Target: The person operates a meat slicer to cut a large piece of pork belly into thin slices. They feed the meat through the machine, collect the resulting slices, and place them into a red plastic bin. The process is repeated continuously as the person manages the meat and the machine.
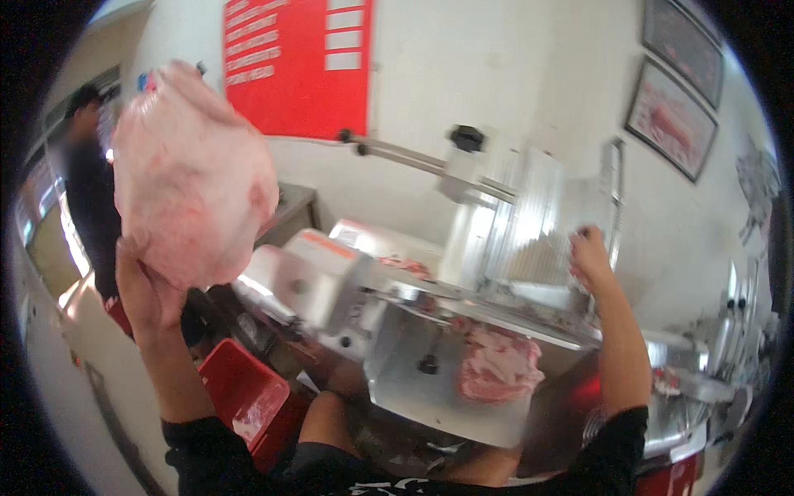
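Observation:
A large pale pink piece of raw meat [195, 180] is held up at the upper left, resting on my left hand [149, 288], which grips its lower edge. My right hand [588, 257] is raised at the right beside the ribbed plate of a meat slicer [539, 223]; its fingers are curled, and a small dark part shows at them, perhaps a handle. Below, a flat cut of raw meat [499, 366] lies on the slicer's metal tray [415, 366]. Small meat scraps [406, 266] lie behind the machine.
A red plastic bin [245, 384] stands low on the left, near my legs. A person in dark clothes [93, 186] stands at the far left. A red sign bearing writing [298, 93] and a framed picture [672, 118] hang on the wall. Metal equipment [676, 359] stands at the right.

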`<state>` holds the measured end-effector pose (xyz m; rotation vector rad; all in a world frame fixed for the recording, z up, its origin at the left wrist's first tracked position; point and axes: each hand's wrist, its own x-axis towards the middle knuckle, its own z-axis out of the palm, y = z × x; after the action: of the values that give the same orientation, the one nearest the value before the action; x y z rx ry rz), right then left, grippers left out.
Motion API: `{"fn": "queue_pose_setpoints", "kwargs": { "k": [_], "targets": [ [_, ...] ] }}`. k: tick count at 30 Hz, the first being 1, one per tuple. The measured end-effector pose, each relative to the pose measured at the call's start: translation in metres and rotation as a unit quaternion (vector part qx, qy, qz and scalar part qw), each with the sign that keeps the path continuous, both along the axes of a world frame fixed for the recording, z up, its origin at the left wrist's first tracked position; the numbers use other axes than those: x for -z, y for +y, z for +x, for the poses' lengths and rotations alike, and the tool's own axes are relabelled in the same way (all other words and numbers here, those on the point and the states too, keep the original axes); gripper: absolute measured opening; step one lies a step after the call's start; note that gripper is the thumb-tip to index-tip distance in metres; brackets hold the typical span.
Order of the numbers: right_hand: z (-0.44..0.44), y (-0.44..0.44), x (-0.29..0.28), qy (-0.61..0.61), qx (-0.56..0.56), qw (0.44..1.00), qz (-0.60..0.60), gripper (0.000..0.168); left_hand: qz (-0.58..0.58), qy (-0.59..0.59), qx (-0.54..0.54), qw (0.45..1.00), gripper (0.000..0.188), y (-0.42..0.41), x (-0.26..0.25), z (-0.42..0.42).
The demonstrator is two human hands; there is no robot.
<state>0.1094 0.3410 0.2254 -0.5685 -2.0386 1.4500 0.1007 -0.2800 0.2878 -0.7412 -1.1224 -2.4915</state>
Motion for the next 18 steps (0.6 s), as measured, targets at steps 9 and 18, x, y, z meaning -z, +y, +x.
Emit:
{"fn": "queue_pose_setpoints", "kwargs": {
  "k": [9, 18],
  "targets": [
    [-0.109, 0.061, -0.108, 0.081, -0.030, 0.996, 0.038, 0.006, -0.114, 0.012, 0.149, 0.982, 0.046, 0.231, -0.052, -0.004],
    [-0.148, 0.093, -0.140, 0.006, -0.069, 0.996, 0.064, 0.020, -0.633, 0.479, -0.136, 0.593, 0.058, 0.368, -0.003, -0.013]
  ]
}}
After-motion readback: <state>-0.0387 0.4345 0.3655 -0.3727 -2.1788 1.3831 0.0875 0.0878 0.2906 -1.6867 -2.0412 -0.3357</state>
